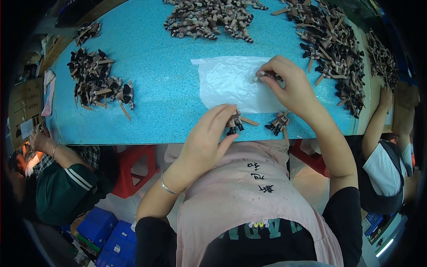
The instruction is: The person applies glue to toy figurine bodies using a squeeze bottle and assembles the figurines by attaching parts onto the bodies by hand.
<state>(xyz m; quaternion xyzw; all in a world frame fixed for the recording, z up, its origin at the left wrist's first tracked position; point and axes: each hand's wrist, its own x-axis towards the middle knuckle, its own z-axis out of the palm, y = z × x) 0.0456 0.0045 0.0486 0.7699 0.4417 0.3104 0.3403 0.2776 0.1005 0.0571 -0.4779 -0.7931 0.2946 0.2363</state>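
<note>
My left hand (201, 139) is closed on a small toy figure (235, 123) with black legs, at the table's near edge. A flat brown stick-like piece (250, 121) juts out beside that figure. Further right and higher, my right hand (291, 86) pinches another small toy figure (273, 74), partly hidden by the fingers. Beneath that hand's fingertips lies a clear, wrinkled plastic sheet or bag (229, 84). Between my two forearms, a third toy figure (278, 123) with black boots lies near the edge, a brown piece beside it.
Heaps of similar figures lie on the blue table (147, 49): a far pile (209, 20), a left pile (91, 73) and a long right pile (333, 49). Co-workers sit at both sides, one in a green sleeve (66, 191). A red stool (135, 171) stands below the table.
</note>
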